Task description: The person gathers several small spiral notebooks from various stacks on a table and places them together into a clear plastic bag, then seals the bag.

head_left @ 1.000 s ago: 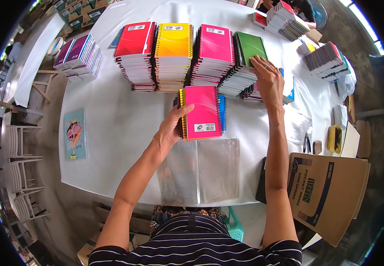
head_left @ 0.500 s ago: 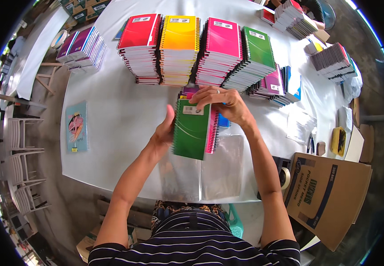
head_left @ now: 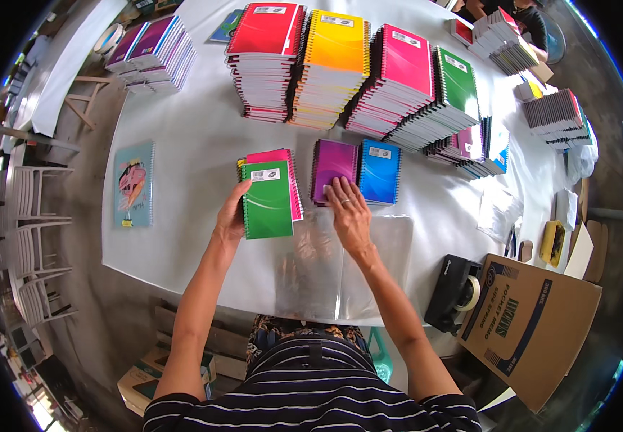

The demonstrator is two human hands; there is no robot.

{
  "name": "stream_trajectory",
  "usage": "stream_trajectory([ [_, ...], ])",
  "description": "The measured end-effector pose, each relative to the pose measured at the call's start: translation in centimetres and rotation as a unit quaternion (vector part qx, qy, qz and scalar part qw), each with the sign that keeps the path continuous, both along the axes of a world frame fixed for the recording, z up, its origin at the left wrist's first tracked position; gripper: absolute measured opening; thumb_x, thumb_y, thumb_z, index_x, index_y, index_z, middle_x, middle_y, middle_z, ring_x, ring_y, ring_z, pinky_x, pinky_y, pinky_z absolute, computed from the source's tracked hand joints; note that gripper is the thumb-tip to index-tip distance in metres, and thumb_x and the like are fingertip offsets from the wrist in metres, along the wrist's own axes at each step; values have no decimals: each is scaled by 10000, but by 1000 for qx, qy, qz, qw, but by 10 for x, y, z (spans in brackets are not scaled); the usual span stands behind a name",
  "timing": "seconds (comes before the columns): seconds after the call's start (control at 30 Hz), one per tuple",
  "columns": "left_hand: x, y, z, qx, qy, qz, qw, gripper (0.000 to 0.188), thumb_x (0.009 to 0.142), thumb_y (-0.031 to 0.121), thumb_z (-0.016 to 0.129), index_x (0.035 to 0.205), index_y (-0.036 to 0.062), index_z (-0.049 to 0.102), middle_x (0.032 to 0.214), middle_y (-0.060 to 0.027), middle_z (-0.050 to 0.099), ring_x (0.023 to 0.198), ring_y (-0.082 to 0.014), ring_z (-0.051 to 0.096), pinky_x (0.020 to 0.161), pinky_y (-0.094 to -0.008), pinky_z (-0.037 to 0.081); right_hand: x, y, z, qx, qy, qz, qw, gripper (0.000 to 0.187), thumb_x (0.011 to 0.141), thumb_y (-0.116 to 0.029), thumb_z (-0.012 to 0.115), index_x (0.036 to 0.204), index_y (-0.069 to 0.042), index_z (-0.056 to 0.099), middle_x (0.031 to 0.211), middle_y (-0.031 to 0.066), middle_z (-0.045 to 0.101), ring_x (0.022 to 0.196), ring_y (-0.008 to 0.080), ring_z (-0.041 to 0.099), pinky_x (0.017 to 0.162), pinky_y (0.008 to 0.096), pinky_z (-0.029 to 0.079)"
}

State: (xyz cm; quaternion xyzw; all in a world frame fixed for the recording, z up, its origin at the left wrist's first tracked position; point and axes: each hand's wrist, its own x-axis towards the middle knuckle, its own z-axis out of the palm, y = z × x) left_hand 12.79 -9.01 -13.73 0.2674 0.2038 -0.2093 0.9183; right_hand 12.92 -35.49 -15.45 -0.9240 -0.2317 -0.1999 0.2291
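One purple notebook (head_left: 336,160) lies under unclenched right hand (head_left: 349,210); left hand (head_left: 232,212) grips green notebook (head_left: 267,205).

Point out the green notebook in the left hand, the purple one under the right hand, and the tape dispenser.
Green notebook (head_left: 269,203): head view, middle of its cover.
Purple notebook (head_left: 336,160): head view, upper cover.
Tape dispenser (head_left: 444,294): head view, black body.

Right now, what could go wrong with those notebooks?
The green notebook in the left grip sits askew over the pink one, so the bundle might slide apart. The tall pink stack has uneven edges and could topple if bumped. Clear plastic sheets lie under the right forearm and might get dragged out of place.
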Motion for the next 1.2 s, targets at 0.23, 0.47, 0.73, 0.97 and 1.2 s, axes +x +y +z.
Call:
stream_trajectory([
  [0.23, 6, -34, 2, 52, -27, -6, 998, 541, 822, 320, 733, 1213, 4, 533, 1087, -101, 642, 944, -202, 651, 823, -345, 559, -16, 20, 87, 176, -41, 29, 983, 440, 715, 136, 626, 1133, 2, 644, 1124, 147, 664, 1080, 298, 629, 940, 413, 504],
  [0.47, 6, -58, -10, -44, 1, -54, 998, 530, 775, 293, 769, 1175, 18, 557, 1042, -91, 640, 928, -201, 644, 844, -359, 552, 11, -24, 59, 135, 66, -207, 967, 304, 749, -200, 772, 971, -33, 648, 1074, 120, 661, 1020, 306, 601, 843, 424, 467],
  [0.73, 21, -79, -15, 0, -71, -87, 994, 604, 760, 336, 783, 1217, 35, 527, 1053, -66, 629, 950, -178, 631, 849, -334, 540, 55, -112, 17, 153, 243, -338, 896, 392, 715, -263, 807, 838, 56, 616, 656, 118, 630, 592, 271, 611, 601, 381, 490],
  [0.97, 17, -120, -5, -5, -95, -87, 992, 759, 724, 446, 810, 1277, 30, 497, 1137, -76, 617, 1018, -183, 615, 889, -337, 516, -19, -71, 116, 529, 371, -228, 728, 293, 869, -255, 708, 781, 6, 611, 665, 64, 620, 495, 148, 560, 449, 312, 457],
  [1.2, 8, -156, -18, -19, -127, -110, 986, 710, 765, 429, 775, 1280, 22, 503, 1142, -72, 630, 1027, -188, 626, 883, -335, 524, -14, -97, 115, -35, 209, -265, 941, 223, 877, -281, 648, 779, -83, 612, 735, 149, 641, 671, 374, 613, 596, 447, 474],
])
